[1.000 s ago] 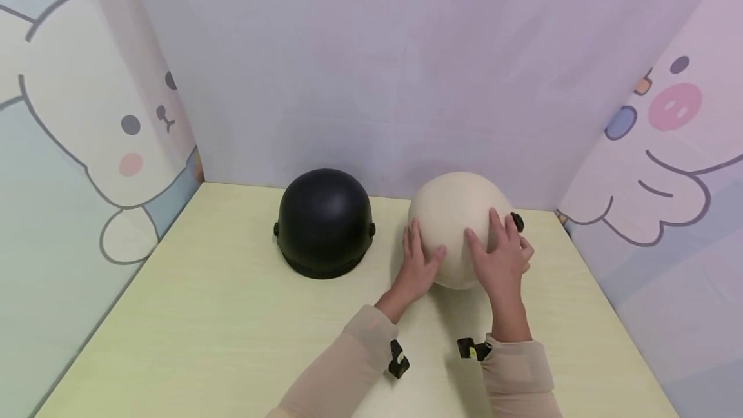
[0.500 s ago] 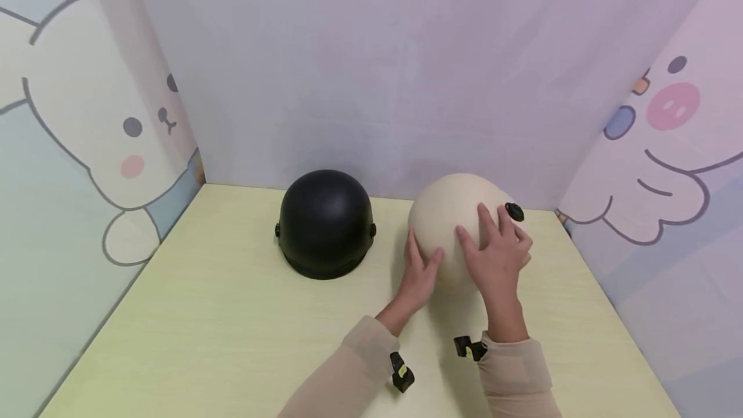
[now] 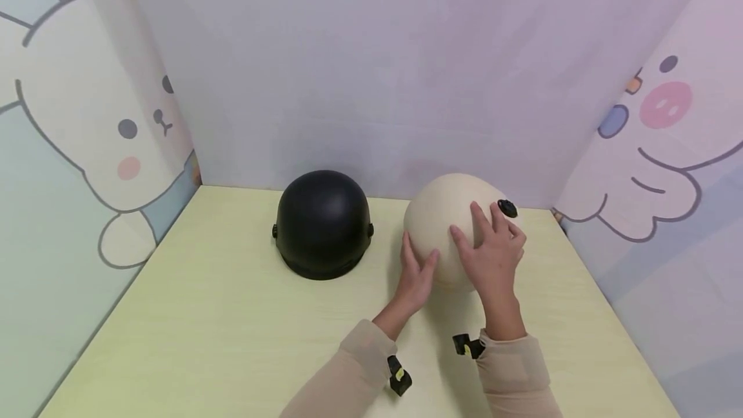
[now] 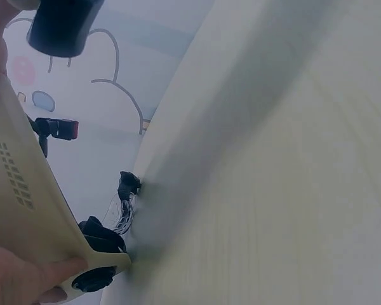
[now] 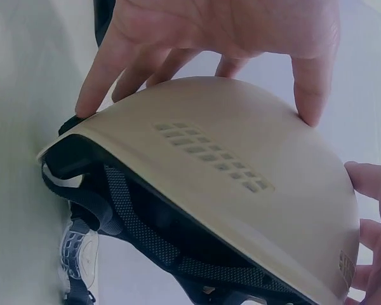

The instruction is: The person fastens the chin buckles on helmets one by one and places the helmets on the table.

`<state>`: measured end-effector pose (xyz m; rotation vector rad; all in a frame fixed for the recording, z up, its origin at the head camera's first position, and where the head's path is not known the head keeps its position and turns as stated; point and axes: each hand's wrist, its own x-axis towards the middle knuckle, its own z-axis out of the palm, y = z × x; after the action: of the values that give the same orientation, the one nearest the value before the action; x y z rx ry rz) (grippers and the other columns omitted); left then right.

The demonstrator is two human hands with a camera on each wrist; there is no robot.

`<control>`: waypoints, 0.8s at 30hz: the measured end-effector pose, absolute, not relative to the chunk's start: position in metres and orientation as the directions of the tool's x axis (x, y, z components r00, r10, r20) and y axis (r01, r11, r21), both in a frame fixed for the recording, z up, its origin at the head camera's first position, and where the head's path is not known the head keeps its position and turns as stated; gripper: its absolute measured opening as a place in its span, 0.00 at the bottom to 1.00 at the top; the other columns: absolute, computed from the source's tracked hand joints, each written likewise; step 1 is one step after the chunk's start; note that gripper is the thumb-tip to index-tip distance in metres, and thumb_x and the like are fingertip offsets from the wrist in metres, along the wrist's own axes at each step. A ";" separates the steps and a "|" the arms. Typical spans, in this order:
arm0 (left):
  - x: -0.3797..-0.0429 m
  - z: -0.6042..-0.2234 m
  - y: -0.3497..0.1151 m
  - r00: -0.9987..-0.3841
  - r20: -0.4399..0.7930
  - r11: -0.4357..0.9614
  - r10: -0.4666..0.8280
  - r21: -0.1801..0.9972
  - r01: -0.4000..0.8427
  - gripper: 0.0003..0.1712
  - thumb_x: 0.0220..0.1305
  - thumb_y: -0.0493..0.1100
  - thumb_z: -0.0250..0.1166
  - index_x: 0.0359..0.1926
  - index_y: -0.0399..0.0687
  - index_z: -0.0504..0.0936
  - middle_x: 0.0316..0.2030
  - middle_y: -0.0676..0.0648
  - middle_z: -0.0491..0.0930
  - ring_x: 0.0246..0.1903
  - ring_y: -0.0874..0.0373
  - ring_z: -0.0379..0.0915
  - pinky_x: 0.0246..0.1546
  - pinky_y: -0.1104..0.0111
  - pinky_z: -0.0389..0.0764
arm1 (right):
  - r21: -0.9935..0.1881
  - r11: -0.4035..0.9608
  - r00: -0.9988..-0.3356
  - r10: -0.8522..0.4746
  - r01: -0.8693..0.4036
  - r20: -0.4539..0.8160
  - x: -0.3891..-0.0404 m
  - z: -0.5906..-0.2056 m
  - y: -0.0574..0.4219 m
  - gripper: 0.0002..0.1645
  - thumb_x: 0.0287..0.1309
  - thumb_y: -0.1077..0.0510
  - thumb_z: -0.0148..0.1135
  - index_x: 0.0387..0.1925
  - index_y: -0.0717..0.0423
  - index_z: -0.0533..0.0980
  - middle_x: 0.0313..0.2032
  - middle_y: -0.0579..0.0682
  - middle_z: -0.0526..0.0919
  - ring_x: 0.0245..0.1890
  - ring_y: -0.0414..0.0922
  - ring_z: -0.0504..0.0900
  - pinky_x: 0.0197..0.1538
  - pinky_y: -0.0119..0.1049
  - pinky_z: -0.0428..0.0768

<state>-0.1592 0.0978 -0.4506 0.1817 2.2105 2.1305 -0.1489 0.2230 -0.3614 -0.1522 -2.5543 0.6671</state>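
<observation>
A cream helmet [image 3: 435, 218] is tilted on its side between both hands on the right of the table in the head view. My left hand [image 3: 415, 282] grips its left front, thumb and fingers spread apart. Over its right side, my right hand [image 3: 493, 257] holds the shell with bent fingers, beside a round black knob [image 3: 507, 208]. In the right wrist view the dark underside opens away from the shell, and a black chin strap [image 5: 89, 206] with a pale cup hangs from it. Rows of small vent holes [image 5: 216, 159] mark the shell.
A black helmet [image 3: 324, 224] sits dome up to the left, with a small knob on each side. The pale yellow table [image 3: 232, 334] ends at a lilac back wall [image 3: 360, 69]. Cartoon-printed panels stand at both sides.
The cream helmet has turned slightly: its black knob shifted left and up toward the top. My right hand moved a little left with it. The black helmet stays put.
</observation>
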 end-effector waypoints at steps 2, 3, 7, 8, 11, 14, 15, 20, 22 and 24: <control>-0.161 -0.451 0.095 -0.991 0.035 0.041 0.132 0.998 0.041 0.46 0.73 0.62 0.49 0.77 0.54 0.33 0.75 0.41 0.38 0.71 0.39 0.42 0.64 0.42 0.51 | -0.482 0.875 -0.868 0.211 -0.037 0.449 -0.149 -0.364 0.223 0.38 0.60 0.44 0.65 0.68 0.54 0.68 0.70 0.63 0.58 0.63 0.69 0.54 0.58 0.66 0.53; -0.162 -0.451 0.094 -0.991 0.037 0.040 0.132 0.998 0.043 0.46 0.73 0.61 0.49 0.77 0.53 0.34 0.75 0.41 0.38 0.71 0.39 0.42 0.64 0.42 0.50 | -0.480 0.876 -0.867 0.204 -0.046 0.455 -0.149 -0.364 0.223 0.38 0.60 0.45 0.65 0.68 0.54 0.68 0.70 0.63 0.58 0.63 0.69 0.54 0.58 0.65 0.53; -0.164 -0.450 0.089 -0.991 0.040 0.033 0.131 0.998 0.044 0.46 0.73 0.61 0.50 0.77 0.51 0.36 0.75 0.39 0.40 0.71 0.41 0.41 0.65 0.43 0.49 | -0.466 0.881 -0.856 0.180 -0.079 0.484 -0.149 -0.366 0.223 0.38 0.59 0.46 0.67 0.67 0.57 0.69 0.68 0.66 0.60 0.63 0.69 0.54 0.60 0.63 0.51; -0.165 -0.449 0.088 -0.991 0.041 0.033 0.127 0.998 0.046 0.46 0.73 0.60 0.50 0.77 0.51 0.36 0.75 0.39 0.40 0.71 0.41 0.41 0.65 0.43 0.49 | -0.460 0.884 -0.854 0.174 -0.084 0.490 -0.149 -0.366 0.223 0.38 0.58 0.46 0.67 0.66 0.57 0.69 0.68 0.66 0.60 0.63 0.69 0.54 0.60 0.63 0.52; -0.164 -0.449 0.088 -0.992 0.023 0.024 0.123 0.999 0.026 0.45 0.72 0.61 0.50 0.77 0.53 0.37 0.75 0.40 0.41 0.71 0.42 0.42 0.65 0.43 0.50 | -0.433 0.896 -0.846 0.150 -0.103 0.511 -0.149 -0.365 0.224 0.38 0.58 0.46 0.67 0.66 0.57 0.70 0.68 0.66 0.61 0.62 0.70 0.56 0.59 0.64 0.53; -0.161 -0.449 0.089 -0.992 0.007 -0.002 0.128 1.000 0.006 0.46 0.72 0.62 0.50 0.77 0.55 0.36 0.74 0.41 0.41 0.71 0.42 0.43 0.65 0.43 0.50 | -0.403 0.906 -0.835 0.117 -0.133 0.538 -0.148 -0.364 0.224 0.37 0.56 0.46 0.68 0.64 0.57 0.71 0.67 0.66 0.62 0.61 0.70 0.57 0.58 0.64 0.54; -0.159 -0.450 0.090 -0.991 0.000 -0.011 0.130 1.000 -0.001 0.46 0.72 0.63 0.50 0.77 0.55 0.35 0.74 0.41 0.42 0.71 0.42 0.44 0.64 0.42 0.51 | -0.396 0.907 -0.830 0.107 -0.145 0.548 -0.149 -0.364 0.224 0.37 0.56 0.47 0.69 0.64 0.57 0.72 0.67 0.66 0.62 0.60 0.70 0.57 0.58 0.64 0.55; -0.154 -0.450 0.091 -0.992 0.004 -0.028 0.127 1.000 0.001 0.46 0.72 0.63 0.49 0.77 0.52 0.35 0.74 0.40 0.43 0.70 0.40 0.46 0.64 0.43 0.51 | -0.367 0.910 -0.815 0.060 -0.193 0.576 -0.149 -0.362 0.225 0.35 0.54 0.48 0.71 0.62 0.56 0.74 0.66 0.66 0.64 0.60 0.70 0.58 0.56 0.66 0.57; -0.154 -0.450 0.090 -0.993 0.011 -0.017 0.121 1.000 0.009 0.46 0.72 0.63 0.49 0.77 0.51 0.35 0.74 0.39 0.44 0.69 0.40 0.48 0.64 0.44 0.53 | -0.366 0.909 -0.817 0.052 -0.200 0.574 -0.149 -0.361 0.224 0.35 0.54 0.48 0.71 0.61 0.56 0.74 0.66 0.66 0.64 0.60 0.69 0.58 0.55 0.66 0.57; -0.155 -0.450 0.087 -0.994 0.027 -0.001 0.103 1.000 0.027 0.45 0.73 0.62 0.49 0.77 0.50 0.37 0.73 0.37 0.47 0.68 0.39 0.51 0.63 0.44 0.55 | -0.370 0.906 -0.819 0.048 -0.205 0.571 -0.149 -0.361 0.223 0.35 0.54 0.49 0.71 0.61 0.56 0.74 0.66 0.67 0.64 0.60 0.69 0.58 0.55 0.66 0.56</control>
<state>-0.1549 0.0874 -0.4495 0.1428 2.1814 2.1811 -0.1493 0.2233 -0.3614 0.1126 -2.4713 0.5648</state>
